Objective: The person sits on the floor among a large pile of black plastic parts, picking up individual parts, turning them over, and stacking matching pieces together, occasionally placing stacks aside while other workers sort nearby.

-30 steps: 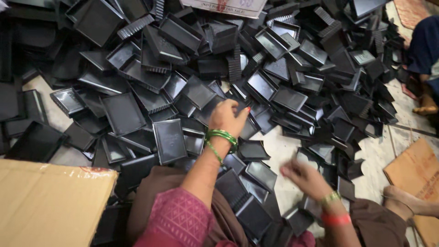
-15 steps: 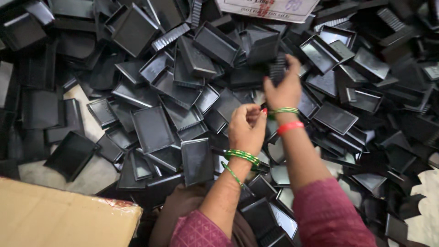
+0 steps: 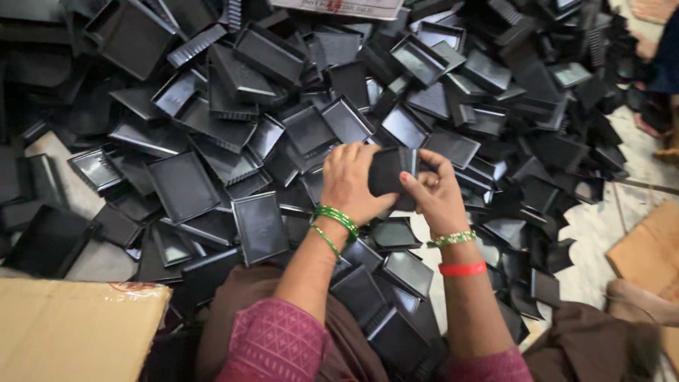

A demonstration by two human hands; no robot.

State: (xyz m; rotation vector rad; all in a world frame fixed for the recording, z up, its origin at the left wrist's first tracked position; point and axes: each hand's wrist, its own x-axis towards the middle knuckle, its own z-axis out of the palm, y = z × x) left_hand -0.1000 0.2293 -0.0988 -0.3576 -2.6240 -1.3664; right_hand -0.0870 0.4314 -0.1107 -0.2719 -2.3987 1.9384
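In the head view, the two hands, which were apart half a second ago with the right one stretched out over the heap, have now come together above the heap of black trays on the floor. The left hand and right hand both have their grip closed on one small black tray. It is a shallow, glossy rectangular dish with a raised rim, held tilted between the fingers, so the work looks to have passed from picking to handling this piece.

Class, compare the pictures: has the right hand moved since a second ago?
Yes. The right hand has come up from the floor gap toward the pile, meeting the left hand on a black tray.
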